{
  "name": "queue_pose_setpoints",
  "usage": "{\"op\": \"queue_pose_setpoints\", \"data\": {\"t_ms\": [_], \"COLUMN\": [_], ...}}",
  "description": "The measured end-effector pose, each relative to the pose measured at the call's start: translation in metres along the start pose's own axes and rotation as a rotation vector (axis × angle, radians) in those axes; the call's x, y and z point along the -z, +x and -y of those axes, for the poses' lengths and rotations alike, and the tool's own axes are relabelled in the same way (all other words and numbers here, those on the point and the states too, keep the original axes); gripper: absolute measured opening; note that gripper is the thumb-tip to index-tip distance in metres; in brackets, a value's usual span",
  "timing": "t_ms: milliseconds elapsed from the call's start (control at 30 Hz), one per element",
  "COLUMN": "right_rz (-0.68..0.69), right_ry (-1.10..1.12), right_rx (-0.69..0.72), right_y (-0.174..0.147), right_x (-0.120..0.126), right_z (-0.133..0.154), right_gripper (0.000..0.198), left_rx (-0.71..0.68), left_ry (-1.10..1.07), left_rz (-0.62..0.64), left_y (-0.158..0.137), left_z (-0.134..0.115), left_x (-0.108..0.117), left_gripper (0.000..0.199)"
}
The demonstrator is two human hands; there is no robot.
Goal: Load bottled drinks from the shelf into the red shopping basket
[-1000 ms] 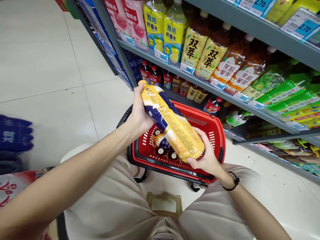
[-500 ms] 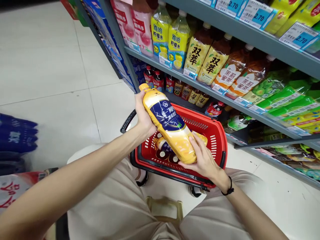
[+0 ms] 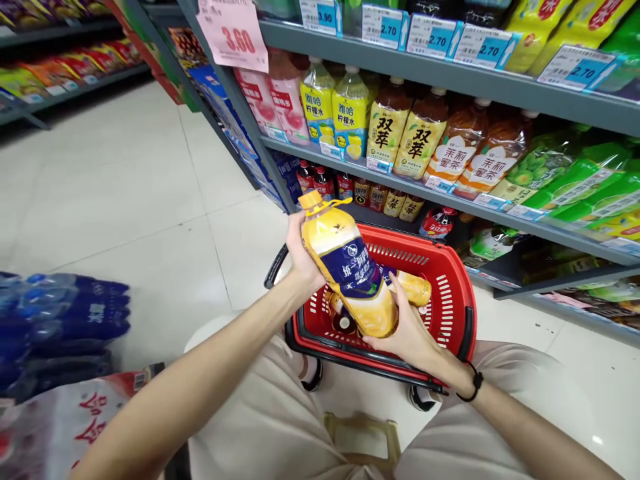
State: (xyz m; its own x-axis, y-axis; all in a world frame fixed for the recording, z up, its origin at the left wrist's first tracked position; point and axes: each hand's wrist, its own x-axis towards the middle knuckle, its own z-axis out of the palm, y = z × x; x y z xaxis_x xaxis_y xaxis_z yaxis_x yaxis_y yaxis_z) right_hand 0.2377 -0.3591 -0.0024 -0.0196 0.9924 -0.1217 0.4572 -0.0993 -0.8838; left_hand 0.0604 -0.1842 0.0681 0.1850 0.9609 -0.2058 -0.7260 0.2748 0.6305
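Observation:
A large yellow drink bottle (image 3: 353, 267) with a dark blue label lies tilted between my hands, its yellow cap toward the upper left. My left hand (image 3: 305, 257) is wrapped around its neck end. At the base, my right hand (image 3: 403, 327) grips the bottle from below and the right side. Directly beneath is a red shopping basket (image 3: 453, 293) with black handles. Inside it lie another yellow bottle (image 3: 416, 288) and several bottles with pale caps, partly hidden by the held one.
Shelves (image 3: 430, 93) of bottled drinks with price tags run along the right. Wrapped packs of blue-labelled bottles (image 3: 75, 307) and a white-and-red bag (image 3: 75, 420) stand at the left. Below me is a small stool (image 3: 367, 440), between my knees. A snack shelf (image 3: 75, 73) is far left.
The view has tilted up and left, showing more of the aisle. The bottle is still in both hands and has turned more upright, its cap end now tipped toward me.

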Motion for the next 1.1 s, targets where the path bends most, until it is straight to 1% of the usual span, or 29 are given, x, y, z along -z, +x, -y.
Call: {"op": "queue_pose_setpoints", "data": {"t_ms": [67, 200, 233, 300, 367, 400, 467, 533, 600, 700, 867, 933, 1033, 1100], "right_rz": [0.014, 0.041, 0.048, 0.057, 0.072, 0.086, 0.119, 0.147, 0.148, 0.107, -0.029, -0.061, -0.105, -0.158], "right_ry": [0.042, 0.164, 0.185, 0.206, 0.206, 0.2, 0.182, 0.157, 0.126, 0.107, 0.004, -0.045, -0.131, -0.199], "right_rx": [-0.058, -0.15, -0.147, -0.099, -0.044, -0.038, -0.08, -0.146, -0.167, -0.14, -0.062, -0.037, -0.037, -0.009], "right_y": [0.001, 0.004, 0.005, 0.007, 0.008, 0.008, 0.007, 0.007, 0.006, 0.005, 0.004, 0.004, 0.005, 0.007], "right_x": [-0.003, -0.005, -0.006, -0.007, -0.006, -0.005, -0.002, 0.001, 0.002, -0.001, -0.003, 0.0, 0.006, 0.012], "right_z": [-0.001, -0.011, -0.013, -0.016, -0.015, -0.013, -0.008, -0.003, -0.001, -0.001, -0.001, 0.001, 0.002, 0.001], "right_gripper": [0.139, 0.129, 0.127, 0.121, 0.107, 0.099, 0.09, 0.089, 0.088, 0.088, 0.091, 0.086, 0.077, 0.076], "left_rx": [0.047, 0.117, 0.123, 0.126, 0.135, 0.145, 0.185, 0.239, 0.283, 0.298, 0.293, 0.279, 0.257, 0.26], "left_ry": [0.021, 0.071, 0.083, 0.099, 0.108, 0.106, 0.092, 0.079, 0.063, 0.045, 0.07, 0.085, 0.114, 0.127], "left_rz": [0.006, 0.016, 0.02, 0.036, 0.075, 0.103, 0.153, 0.194, 0.231, 0.261, 0.226, 0.205, 0.176, 0.194], "left_y": [-0.005, -0.018, -0.021, -0.027, -0.03, -0.031, -0.031, -0.029, -0.026, -0.023, -0.022, -0.021, -0.018, -0.016], "left_z": [0.001, -0.003, -0.004, -0.005, -0.006, -0.006, -0.005, -0.003, 0.0, 0.003, -0.002, -0.003, 0.0, 0.002], "left_x": [0.001, -0.001, -0.002, -0.004, -0.006, -0.006, -0.006, -0.005, -0.003, -0.003, -0.005, -0.003, 0.003, 0.006], "left_gripper": [0.039, 0.049, 0.049, 0.046, 0.043, 0.043, 0.047, 0.054, 0.059, 0.061, 0.046, 0.044, 0.045, 0.048]}}
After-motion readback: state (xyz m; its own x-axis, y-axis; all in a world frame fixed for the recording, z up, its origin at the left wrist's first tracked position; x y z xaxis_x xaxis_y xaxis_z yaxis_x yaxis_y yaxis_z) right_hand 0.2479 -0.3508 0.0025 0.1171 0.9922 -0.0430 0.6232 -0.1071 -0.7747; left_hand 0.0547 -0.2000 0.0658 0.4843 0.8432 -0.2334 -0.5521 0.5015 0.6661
